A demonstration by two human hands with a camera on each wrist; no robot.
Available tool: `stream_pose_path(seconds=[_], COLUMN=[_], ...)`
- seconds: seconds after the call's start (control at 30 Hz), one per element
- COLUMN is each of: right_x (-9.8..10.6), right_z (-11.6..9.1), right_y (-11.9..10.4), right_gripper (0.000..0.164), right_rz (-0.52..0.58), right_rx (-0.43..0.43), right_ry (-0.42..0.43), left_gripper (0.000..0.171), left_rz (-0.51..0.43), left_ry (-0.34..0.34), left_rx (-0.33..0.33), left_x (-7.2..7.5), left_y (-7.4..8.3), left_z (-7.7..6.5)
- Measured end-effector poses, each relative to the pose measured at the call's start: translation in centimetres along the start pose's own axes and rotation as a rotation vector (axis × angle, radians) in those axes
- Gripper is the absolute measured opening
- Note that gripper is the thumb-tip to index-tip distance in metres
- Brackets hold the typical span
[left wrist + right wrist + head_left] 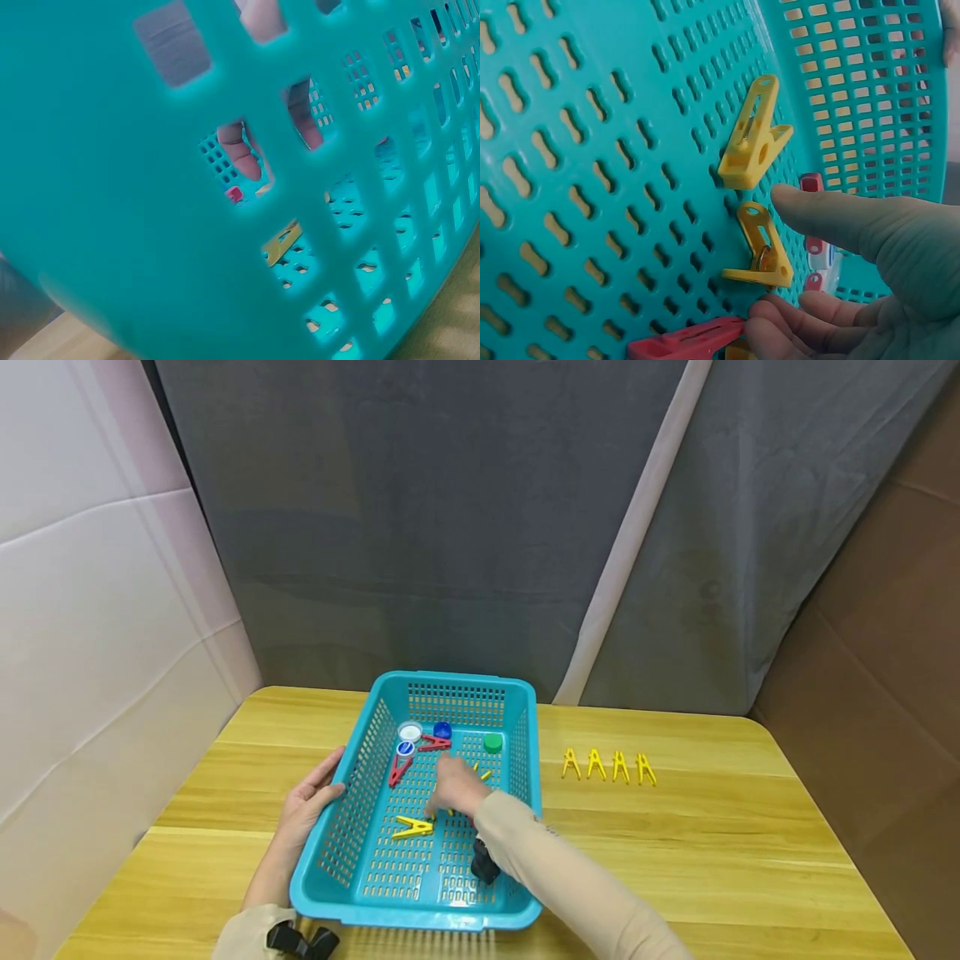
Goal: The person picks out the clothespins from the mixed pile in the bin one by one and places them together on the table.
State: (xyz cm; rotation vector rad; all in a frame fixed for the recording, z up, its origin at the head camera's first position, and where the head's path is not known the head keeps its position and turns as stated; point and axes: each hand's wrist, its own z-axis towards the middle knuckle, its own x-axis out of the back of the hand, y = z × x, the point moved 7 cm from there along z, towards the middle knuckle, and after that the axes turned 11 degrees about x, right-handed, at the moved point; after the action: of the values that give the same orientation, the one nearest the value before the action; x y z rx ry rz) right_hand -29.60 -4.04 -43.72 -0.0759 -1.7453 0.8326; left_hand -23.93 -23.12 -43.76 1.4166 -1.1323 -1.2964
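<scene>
A turquoise basket [416,917] stands on the table, its left rim gripped by my left hand [303,806]. Inside it is my right hand [456,787], low over the basket floor. In the right wrist view, its thumb and fingers are apart beside a yellow clothespin [761,255], with no firm hold showing. Another yellow clothespin [751,139] lies just above that one, and a red clothespin [686,341] lies below, near the fingertips. Toward the basket's far left are red clothespins [400,771]. Through the basket wall, the left wrist view shows fingers of the right hand.
Several yellow clothespins [595,765] stand in a row on the table, right of the basket. In the basket's far part lie a green cap [492,742], a dark blue cap [442,730], a white cap [409,732] and a blue-and-white cap [406,748]. A grey curtain hangs behind.
</scene>
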Motion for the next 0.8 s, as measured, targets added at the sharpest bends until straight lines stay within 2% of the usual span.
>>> stream_pose_path(seconds=[0.13,0.5,0.57,0.73,0.8], right_x=[-0.34,-0.91,-0.88,-0.79,-0.7], right_z=[0.01,0.25,0.29,0.39,0.44], right_y=[0.12,0.06,0.02,-0.01,0.0], right_gripper=[0.08,0.082,0.077,0.041,0.033], right_rz=[-0.016,-0.124,-0.119,-0.088,-0.082], right_rx=[-0.01,-0.012,-0.007,0.019,0.025], right_ry=[-0.001,-0.023,-0.028,-0.037,-0.036], left_gripper=[0.049,0.051,0.051,0.052,0.051], left_rz=[-0.018,0.039,0.044,0.034,0.032], left_ry=[-0.012,0.022,0.023,0.016,0.017], left_rx=[-0.019,-0.013,-0.01,-0.007,-0.007], left_x=[-0.01,-0.01,0.0,-0.02,-0.02], left_y=[0.02,-0.04,-0.06,-0.02,-0.01], left_z=[0.12,0.0,-0.05,-0.1,-0.04])
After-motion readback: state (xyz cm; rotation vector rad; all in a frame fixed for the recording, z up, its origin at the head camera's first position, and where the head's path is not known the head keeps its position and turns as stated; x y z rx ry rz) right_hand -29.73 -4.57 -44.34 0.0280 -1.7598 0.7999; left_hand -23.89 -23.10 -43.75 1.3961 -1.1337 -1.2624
